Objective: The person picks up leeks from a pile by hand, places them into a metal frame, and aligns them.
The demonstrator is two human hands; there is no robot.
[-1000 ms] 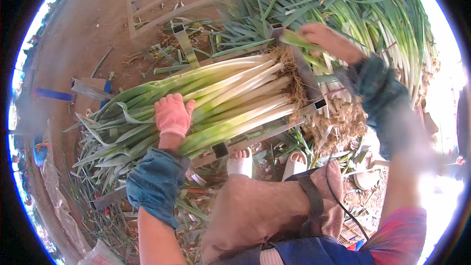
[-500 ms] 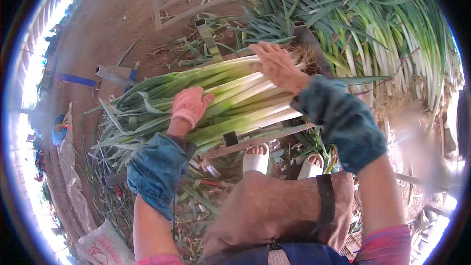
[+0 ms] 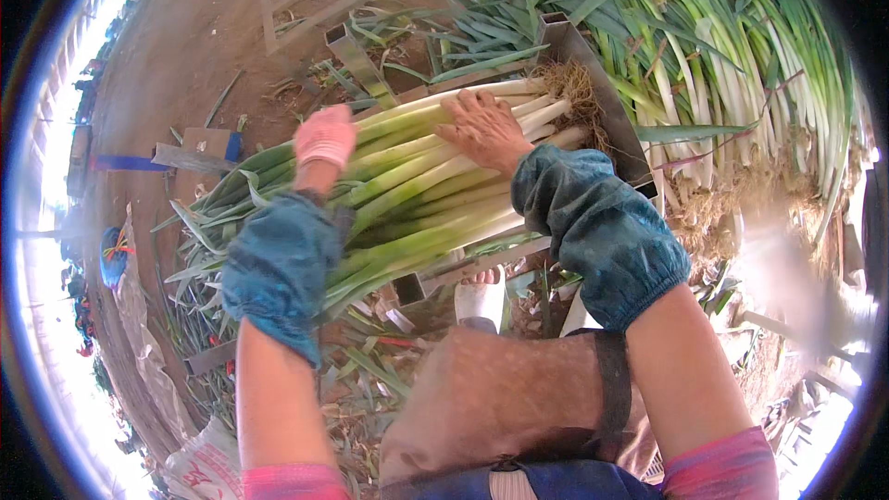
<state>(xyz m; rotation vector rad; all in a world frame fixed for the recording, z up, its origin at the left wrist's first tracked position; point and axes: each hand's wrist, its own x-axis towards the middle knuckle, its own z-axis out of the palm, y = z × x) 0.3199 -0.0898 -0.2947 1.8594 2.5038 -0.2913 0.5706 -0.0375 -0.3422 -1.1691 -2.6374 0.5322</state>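
Note:
A bundle of leeks (image 3: 407, 190) lies across a low metal frame (image 3: 607, 93), green leaves to the left and white stalks with brown roots to the right. My right hand (image 3: 486, 130), bare, rests on the white stalks near the roots, fingers spread and slightly bent. At the far edge of the bundle, over the green part, is my left hand (image 3: 324, 137) in a pink glove. Its fingers point away and are blurred, so their grip is hidden. Blue-green sleeve covers are on both forearms.
A large pile of leeks (image 3: 732, 83) lies at the far right, roots toward me. Metal posts (image 3: 356, 60) rise at the frame's far side. Leaf scraps (image 3: 370, 389) litter the ground near my feet. A white sack (image 3: 204, 463) lies at the lower left.
My left hand has moved away from me and left, from mid-bundle to its far edge. My right hand has shifted left and nearer along the stalks, uncovering more of the root ends.

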